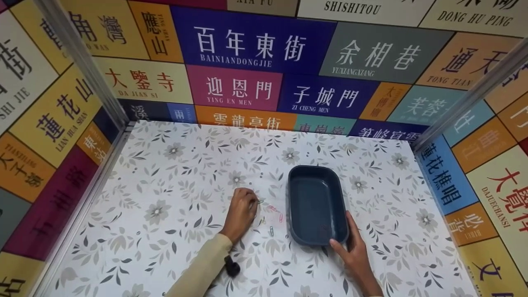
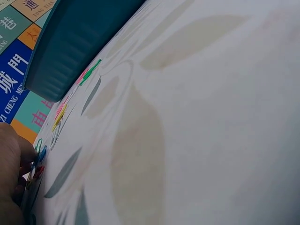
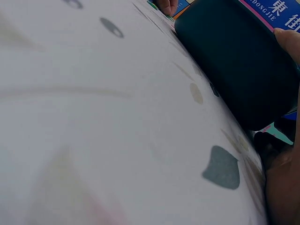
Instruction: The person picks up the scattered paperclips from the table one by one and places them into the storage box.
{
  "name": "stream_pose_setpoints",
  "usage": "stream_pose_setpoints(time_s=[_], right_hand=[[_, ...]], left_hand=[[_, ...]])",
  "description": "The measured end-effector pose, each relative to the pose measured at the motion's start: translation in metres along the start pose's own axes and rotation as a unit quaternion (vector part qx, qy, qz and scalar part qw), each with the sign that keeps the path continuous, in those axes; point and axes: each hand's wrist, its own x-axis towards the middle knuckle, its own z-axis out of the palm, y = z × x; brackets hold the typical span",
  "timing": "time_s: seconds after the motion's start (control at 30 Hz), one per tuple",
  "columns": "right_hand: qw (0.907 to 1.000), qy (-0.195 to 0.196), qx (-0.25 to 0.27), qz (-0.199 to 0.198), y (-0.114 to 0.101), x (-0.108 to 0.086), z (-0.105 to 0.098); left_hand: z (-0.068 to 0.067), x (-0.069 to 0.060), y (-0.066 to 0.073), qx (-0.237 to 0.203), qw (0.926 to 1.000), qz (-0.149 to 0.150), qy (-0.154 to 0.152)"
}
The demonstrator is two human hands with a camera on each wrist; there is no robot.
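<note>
A dark blue rectangular tray (image 1: 315, 206) lies on the patterned tabletop. My right hand (image 1: 354, 255) grips its near right corner, thumb over the rim and fingers along the outer side. Left of the tray, my left hand (image 1: 241, 212) is low at the table, fingers curled around several coloured paper clips (image 2: 41, 153); how many it pinches is hidden. Loose clips lie between hand and tray: a green paper clip (image 1: 271, 231), a pink paper clip (image 1: 281, 218) and a yellow paper clip (image 1: 264, 220), with more reddish ones beside them.
The tabletop (image 1: 185, 247) has a white covering with grey leaves and flowers. Colourful panels with place names (image 1: 247, 45) wall in the back and both sides. Metal posts stand at the back left corner (image 1: 117, 107) and the back right. A small black device (image 1: 232, 267) sits at my left wrist.
</note>
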Motion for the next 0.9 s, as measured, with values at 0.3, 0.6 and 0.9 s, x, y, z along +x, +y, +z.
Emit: stream_pose_setpoints(time_s=[0.3, 0.6, 0.9], right_hand=[[0.9996, 0.002, 0.002, 0.027, -0.003, 0.001, 0.000], [0.9995, 0.007, -0.018, 0.024, -0.002, 0.001, 0.000], [0.9994, 0.011, -0.025, 0.022, -0.002, 0.000, 0.000]], left_hand=[[-0.006, 0.003, 0.003, -0.046, 0.9983, -0.023, -0.027], [-0.014, 0.009, 0.013, -0.072, 0.9970, -0.018, -0.018], [-0.021, 0.019, 0.030, -0.104, 0.9944, -0.017, -0.011]])
